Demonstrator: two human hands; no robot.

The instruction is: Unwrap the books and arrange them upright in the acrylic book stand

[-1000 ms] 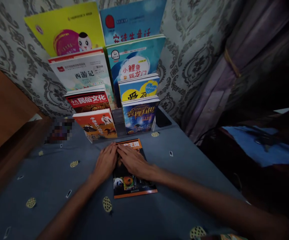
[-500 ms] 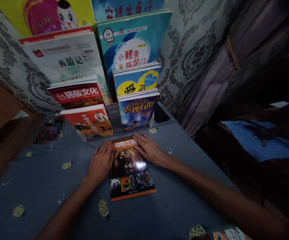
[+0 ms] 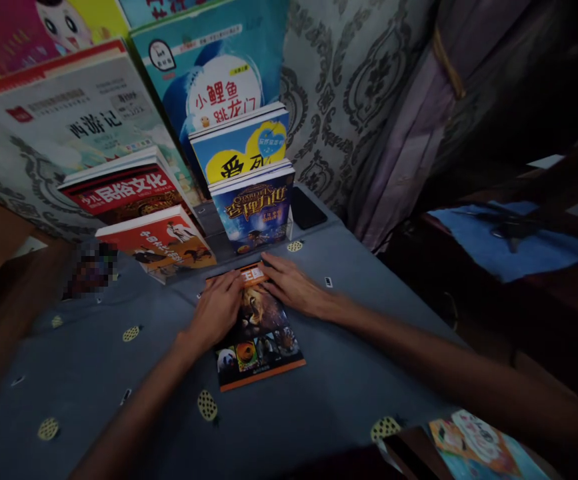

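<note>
A book [image 3: 256, 337] with a lion's face and a row of smaller animal pictures lies flat on the cloth-covered table. My left hand [image 3: 220, 303] rests across its upper left part, fingers stretched out, hiding some of the title and lion. At the upper right edge, my right hand [image 3: 291, 283] lies with fingers extended and slightly apart, their tips on the cover. Just beyond stand an orange-red book [image 3: 161, 243] on the left and a blue book [image 3: 256, 210] on the right, both upright and leaning back.
Behind these, more books stand in rising tiers, including a red one [image 3: 129, 190], a yellow-and-blue one [image 3: 243, 150] and a teal one [image 3: 169, 87]. A dark flat object [image 3: 309, 208] lies beside them. Another colourful book [image 3: 473, 443] shows at the lower right. A curtain [image 3: 403, 153] hangs behind.
My left hand has slid right, from the book's left edge onto the cover, over part of the title. My right hand stays near the upper right edge. The camera view has shifted.
</note>
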